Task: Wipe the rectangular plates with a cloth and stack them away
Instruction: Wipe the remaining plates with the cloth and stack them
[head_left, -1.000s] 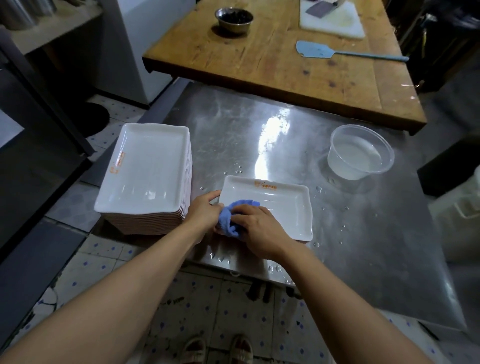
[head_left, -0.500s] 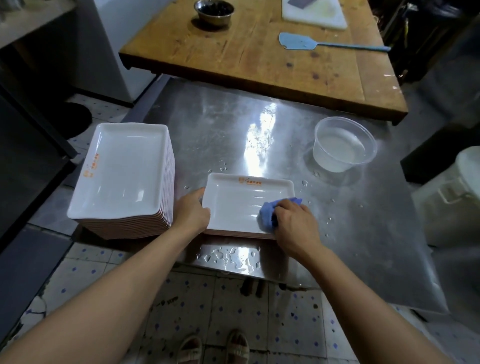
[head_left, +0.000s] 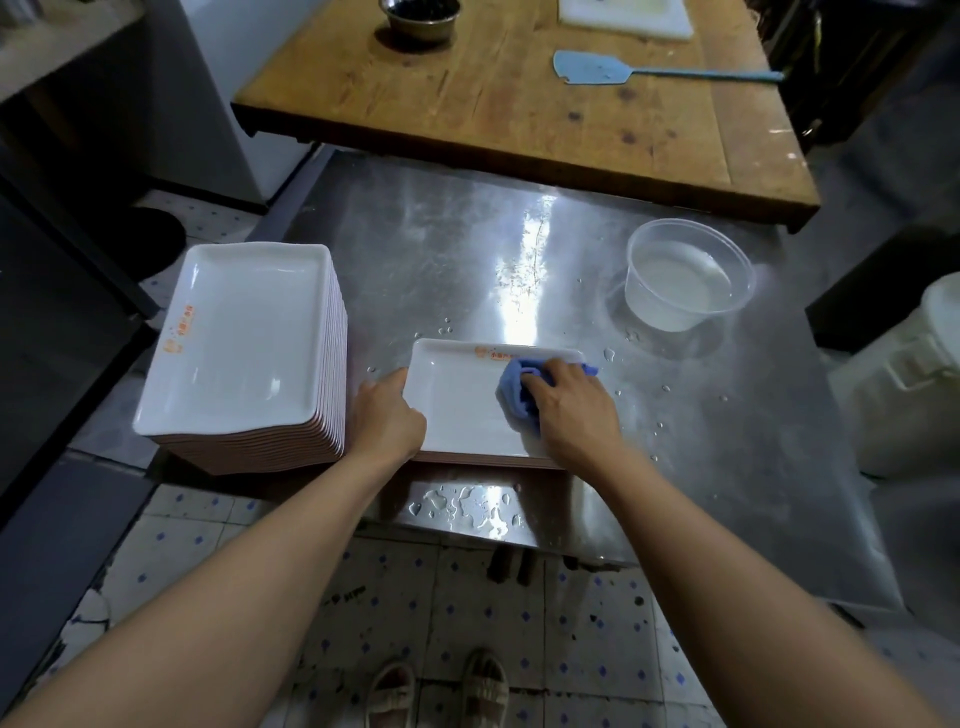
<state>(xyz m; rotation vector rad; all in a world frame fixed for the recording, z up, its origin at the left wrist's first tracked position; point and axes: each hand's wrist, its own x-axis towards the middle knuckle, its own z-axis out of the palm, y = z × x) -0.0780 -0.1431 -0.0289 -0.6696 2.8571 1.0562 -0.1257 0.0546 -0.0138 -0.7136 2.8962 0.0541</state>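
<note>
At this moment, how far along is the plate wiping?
Done, apparently: a tall stack of plates stands at the left. In hand: the left hand steadies a plate on the steel table while the right hand rubs a blue cloth inside it. Left: finishing and stacking it; no other loose plates are visible.

Wet steel table (head_left: 530, 249), plate stack (head_left: 244, 343), plate (head_left: 457, 405), water tub (head_left: 688, 273)

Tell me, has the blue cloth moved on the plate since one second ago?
Yes. The blue cloth under the right hand went from the plate's near-left corner, by the left hand, across to its right side, up near the orange print.
</note>
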